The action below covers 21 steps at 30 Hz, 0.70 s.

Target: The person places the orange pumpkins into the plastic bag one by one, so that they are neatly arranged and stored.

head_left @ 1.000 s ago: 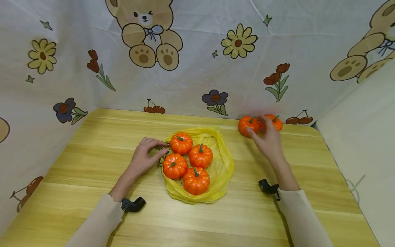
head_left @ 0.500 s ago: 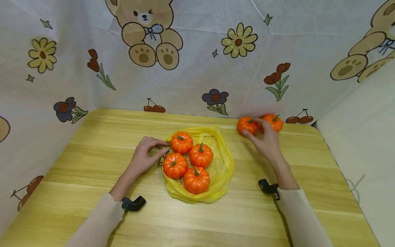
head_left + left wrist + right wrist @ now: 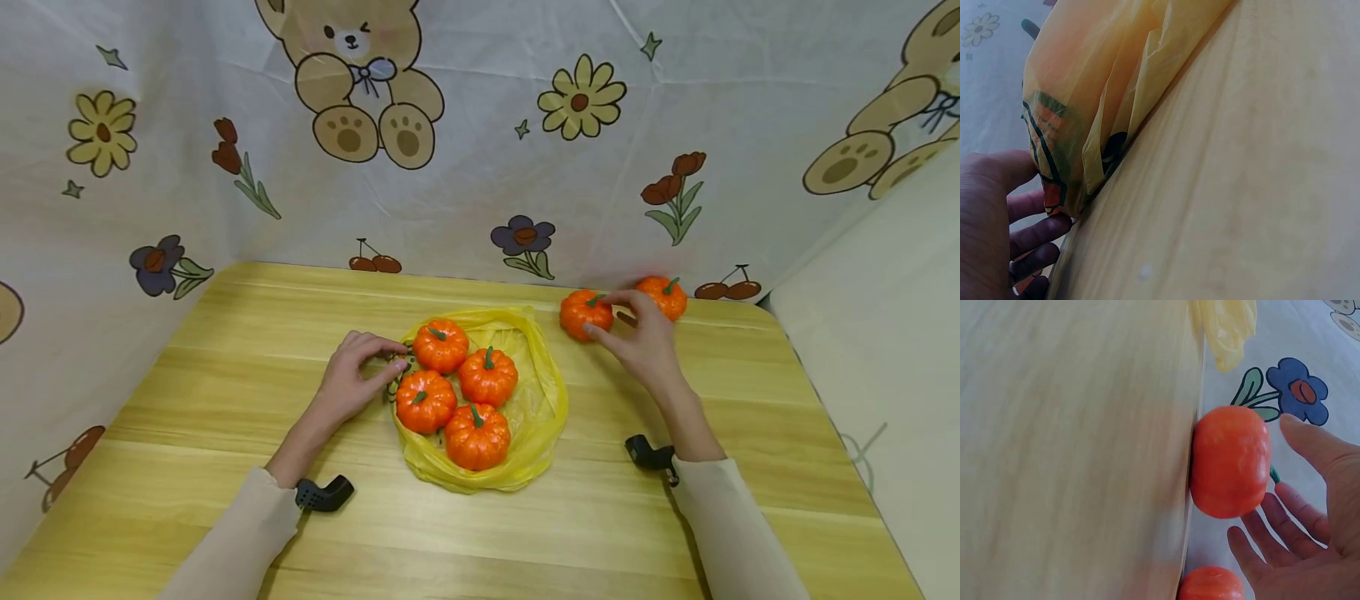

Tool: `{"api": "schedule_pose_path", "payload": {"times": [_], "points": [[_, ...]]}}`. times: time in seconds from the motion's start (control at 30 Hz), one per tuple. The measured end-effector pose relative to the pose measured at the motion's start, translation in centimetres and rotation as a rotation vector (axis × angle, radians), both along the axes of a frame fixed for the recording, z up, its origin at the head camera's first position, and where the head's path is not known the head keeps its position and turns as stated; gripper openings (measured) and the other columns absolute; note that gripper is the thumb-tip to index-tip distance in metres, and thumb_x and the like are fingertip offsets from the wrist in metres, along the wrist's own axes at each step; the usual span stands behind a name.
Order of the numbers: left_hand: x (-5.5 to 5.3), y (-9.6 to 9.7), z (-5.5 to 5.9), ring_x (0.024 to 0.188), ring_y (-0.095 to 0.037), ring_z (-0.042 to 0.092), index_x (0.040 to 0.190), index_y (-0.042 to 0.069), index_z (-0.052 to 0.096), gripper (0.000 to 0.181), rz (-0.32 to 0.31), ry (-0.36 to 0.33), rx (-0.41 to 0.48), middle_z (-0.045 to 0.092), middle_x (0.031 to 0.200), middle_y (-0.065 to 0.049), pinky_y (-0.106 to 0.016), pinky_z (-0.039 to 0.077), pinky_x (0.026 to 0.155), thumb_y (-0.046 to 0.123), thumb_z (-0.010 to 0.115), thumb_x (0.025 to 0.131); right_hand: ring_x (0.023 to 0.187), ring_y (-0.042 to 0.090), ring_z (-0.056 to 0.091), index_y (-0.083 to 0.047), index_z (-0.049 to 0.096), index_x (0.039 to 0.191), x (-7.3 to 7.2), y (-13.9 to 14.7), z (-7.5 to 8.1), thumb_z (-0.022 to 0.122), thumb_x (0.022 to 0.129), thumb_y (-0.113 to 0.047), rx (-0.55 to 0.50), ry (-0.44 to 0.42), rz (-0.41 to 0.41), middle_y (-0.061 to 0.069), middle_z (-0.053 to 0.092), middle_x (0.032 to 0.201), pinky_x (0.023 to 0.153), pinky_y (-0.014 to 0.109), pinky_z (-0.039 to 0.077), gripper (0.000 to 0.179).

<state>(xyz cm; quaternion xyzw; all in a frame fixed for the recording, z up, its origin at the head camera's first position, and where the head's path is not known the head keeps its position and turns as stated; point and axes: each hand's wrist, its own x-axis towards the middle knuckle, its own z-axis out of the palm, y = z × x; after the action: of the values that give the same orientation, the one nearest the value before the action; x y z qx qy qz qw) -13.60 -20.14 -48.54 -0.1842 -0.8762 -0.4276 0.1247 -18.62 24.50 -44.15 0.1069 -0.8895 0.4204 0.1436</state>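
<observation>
Several orange toy pumpkins [image 3: 477, 440] with green stems sit inside a yellow plastic bag [image 3: 555, 408], its mouth spread wide on the table. At the bag's left rim, my left hand [image 3: 356, 379] pinches the plastic between thumb and fingers; the left wrist view shows the printed bag wall [image 3: 1104, 69] beside them. My right hand [image 3: 648, 342] is at the right side of another pumpkin [image 3: 581, 315] near the table's back edge. In the right wrist view its fingers reach that pumpkin [image 3: 1229, 462], while the thumb stands apart. One more pumpkin [image 3: 672, 298] lies behind the right hand.
A wooden table [image 3: 480, 550] carries everything. Behind it hangs a white cloth [image 3: 480, 167] printed with bears and flowers, close to the back edge. A pale wall [image 3: 885, 333] stands along the right side. Black wrist cameras [image 3: 325, 494] sit on both wrists.
The pumpkin at my right hand has shifted left and slightly forward, away from the other back pumpkin, with the hand following. My left hand and the bag stay put.
</observation>
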Motion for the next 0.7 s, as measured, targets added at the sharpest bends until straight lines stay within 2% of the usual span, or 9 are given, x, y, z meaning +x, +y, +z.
{"api": "schedule_pose_path", "payload": {"times": [0.27, 0.53, 0.7], "points": [[0.0, 0.0, 0.0, 0.103, -0.022, 0.055, 0.113, 0.013, 0.080, 0.020, 0.004, -0.001, 0.007, 0.076, 0.109, -0.002, -0.038, 0.040, 0.090, 0.020, 0.081, 0.095, 0.120, 0.039, 0.063, 0.004, 0.058, 0.126, -0.2, -0.3, -0.3, 0.090, 0.083, -0.007, -0.034, -0.058, 0.022, 0.021, 0.065, 0.122, 0.106, 0.056, 0.051, 0.054], [-0.1, 0.0, -0.1, 0.104, -0.022, 0.055, 0.113, 0.013, 0.080, 0.020, 0.001, -0.011, 0.008, 0.076, 0.109, -0.002, -0.039, 0.040, 0.091, 0.020, 0.081, 0.095, 0.145, 0.039, 0.049, -0.001, 0.047, 0.153, -0.5, -0.7, -0.6, 0.089, 0.088, -0.026, 0.011, -0.108, 0.097, 0.020, 0.053, 0.155, 0.113, 0.058, 0.045, 0.081], [-0.1, -0.1, -0.1, 0.104, -0.021, 0.055, 0.113, 0.013, 0.080, 0.019, 0.003, -0.013, 0.005, 0.076, 0.108, -0.002, -0.039, 0.040, 0.091, 0.021, 0.080, 0.095, 0.148, 0.039, 0.044, -0.002, 0.042, 0.158, -0.8, -1.1, -0.4, 0.088, 0.088, -0.029, 0.062, -0.135, 0.120, 0.020, 0.049, 0.159, 0.115, 0.060, 0.042, 0.087]]}}
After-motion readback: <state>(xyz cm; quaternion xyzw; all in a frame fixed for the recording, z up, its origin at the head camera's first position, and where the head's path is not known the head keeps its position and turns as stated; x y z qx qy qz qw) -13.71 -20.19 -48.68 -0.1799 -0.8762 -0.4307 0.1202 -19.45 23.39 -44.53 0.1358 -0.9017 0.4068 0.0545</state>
